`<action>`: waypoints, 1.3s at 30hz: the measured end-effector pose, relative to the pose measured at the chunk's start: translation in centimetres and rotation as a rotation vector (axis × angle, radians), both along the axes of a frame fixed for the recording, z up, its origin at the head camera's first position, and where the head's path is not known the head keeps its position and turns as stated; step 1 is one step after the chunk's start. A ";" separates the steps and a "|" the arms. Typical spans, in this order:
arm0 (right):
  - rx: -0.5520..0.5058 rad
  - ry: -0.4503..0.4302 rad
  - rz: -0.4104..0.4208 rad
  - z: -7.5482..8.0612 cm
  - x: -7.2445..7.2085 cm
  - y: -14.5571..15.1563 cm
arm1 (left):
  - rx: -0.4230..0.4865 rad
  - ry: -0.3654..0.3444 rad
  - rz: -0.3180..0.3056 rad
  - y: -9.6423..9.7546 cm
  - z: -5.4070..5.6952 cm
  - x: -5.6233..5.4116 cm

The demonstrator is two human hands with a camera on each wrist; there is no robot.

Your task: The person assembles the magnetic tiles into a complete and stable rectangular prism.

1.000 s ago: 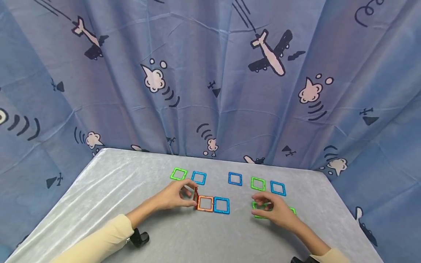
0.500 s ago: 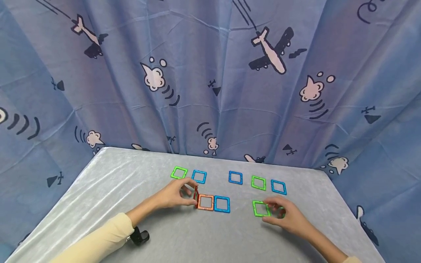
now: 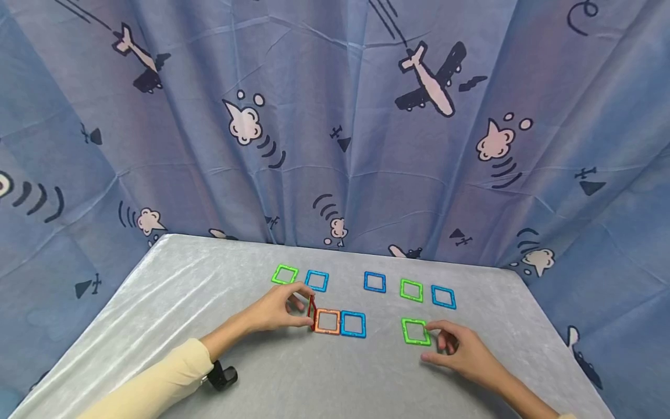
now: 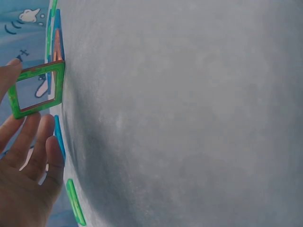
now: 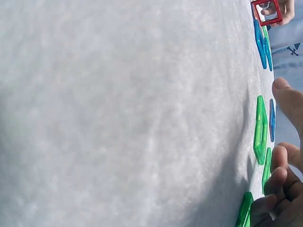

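Behind the perhaps velvety table (image 3: 314, 381), blue curtain (image 3: 309, 125).

The left forearm (image 3: 227, 337) slants in, and the left hand (image 3: 273, 308) is set in a pinch, thumb (image 3: 298, 322) opposite the fingertips (image 4: 32, 118) (the left wrist view shows four fingers, slightly fanned). The right forearm (image 3: 523, 396) angles in from the other side; the right hand (image 3: 464, 352) is loose, index finger (image 3: 442, 326) pointing forward, thumb apart, remaining fingers bent.

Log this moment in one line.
Left hand: holds upright red-and-green frame | Right hand: beside flat green frame, contact unclear | Orange frame: flat, beside blue frame
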State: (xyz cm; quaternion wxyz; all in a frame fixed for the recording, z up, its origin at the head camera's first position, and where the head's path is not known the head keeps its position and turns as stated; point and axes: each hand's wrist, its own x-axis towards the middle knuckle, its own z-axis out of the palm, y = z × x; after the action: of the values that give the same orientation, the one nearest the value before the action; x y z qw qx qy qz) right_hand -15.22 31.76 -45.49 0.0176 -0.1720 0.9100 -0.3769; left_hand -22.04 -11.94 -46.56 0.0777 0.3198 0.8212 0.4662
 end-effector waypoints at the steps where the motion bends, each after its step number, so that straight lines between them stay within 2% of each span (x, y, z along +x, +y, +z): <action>1: 0.002 -0.002 -0.006 0.0 0.0 0.0 | 0.000 0.001 0.000 0.0 0.0 0.0; 16: 0.007 0.019 -0.012 -0.4 -0.8 -0.9 | -0.002 -0.001 -0.007 0.1 0.1 -0.2; 30: 0.045 0.088 0.033 -0.7 -1.1 -1.4 | -0.018 -0.006 -0.005 0.1 -0.1 -0.2; 39: 0.055 0.100 0.044 -0.6 -1.2 -1.7 | -0.010 -0.016 -0.007 0.0 0.0 -0.1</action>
State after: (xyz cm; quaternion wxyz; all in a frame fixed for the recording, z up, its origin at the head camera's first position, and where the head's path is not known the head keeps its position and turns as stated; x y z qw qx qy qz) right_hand -16.39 30.02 -46.12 -0.0151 -0.2101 0.9157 -0.3423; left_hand -22.17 -11.90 -46.60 0.0874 0.3186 0.8217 0.4643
